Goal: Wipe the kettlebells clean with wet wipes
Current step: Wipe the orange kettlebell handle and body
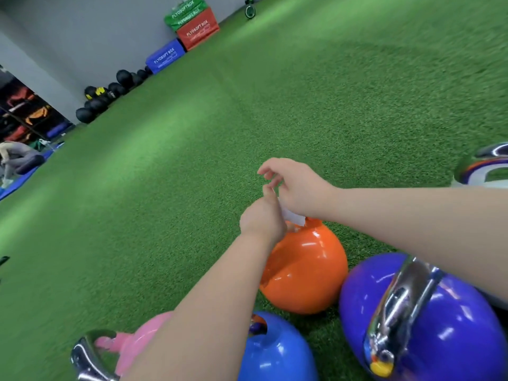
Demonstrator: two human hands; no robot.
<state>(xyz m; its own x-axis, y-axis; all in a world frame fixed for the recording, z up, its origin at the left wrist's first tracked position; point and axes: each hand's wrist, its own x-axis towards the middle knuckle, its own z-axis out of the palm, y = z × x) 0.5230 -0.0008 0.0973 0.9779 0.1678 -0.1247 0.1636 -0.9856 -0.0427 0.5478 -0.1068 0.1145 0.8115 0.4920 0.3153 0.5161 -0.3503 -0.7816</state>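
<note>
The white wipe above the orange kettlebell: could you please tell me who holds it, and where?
Both hands hold the wet wipe: the left hand and the right hand pinch its upper end together, and the rest hangs over the orange kettlebell.

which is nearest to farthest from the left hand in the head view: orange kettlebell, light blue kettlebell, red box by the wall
1. The orange kettlebell sits right under the left hand, which holds a white wipe together with the right hand.
2. The light blue kettlebell is lower in the frame, close to the person.
3. The red box is far off by the wall, under a green one.
</note>
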